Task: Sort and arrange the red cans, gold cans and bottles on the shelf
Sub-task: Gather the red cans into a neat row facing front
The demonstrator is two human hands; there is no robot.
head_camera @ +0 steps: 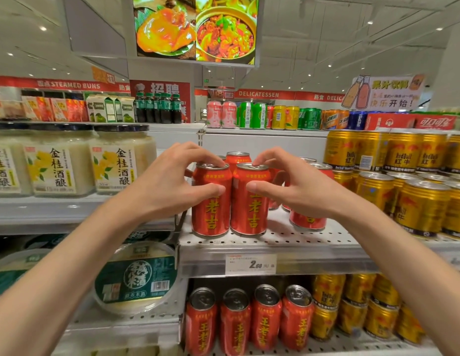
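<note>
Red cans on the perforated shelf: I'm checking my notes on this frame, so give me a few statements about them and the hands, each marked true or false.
1. The left hand holds the front-left red can. True.
2. The right hand holds a gold can. False: its thumb and fingers are on the front-right red can; the gold cans stand to the right, untouched.
3. The two front red cans stand upright, side by side. True.
4. The price tag hangs above the red cans. False: it sits on the shelf edge below them.
5. The shelf below holds only gold cans. False: red cans stand there too.
</note>
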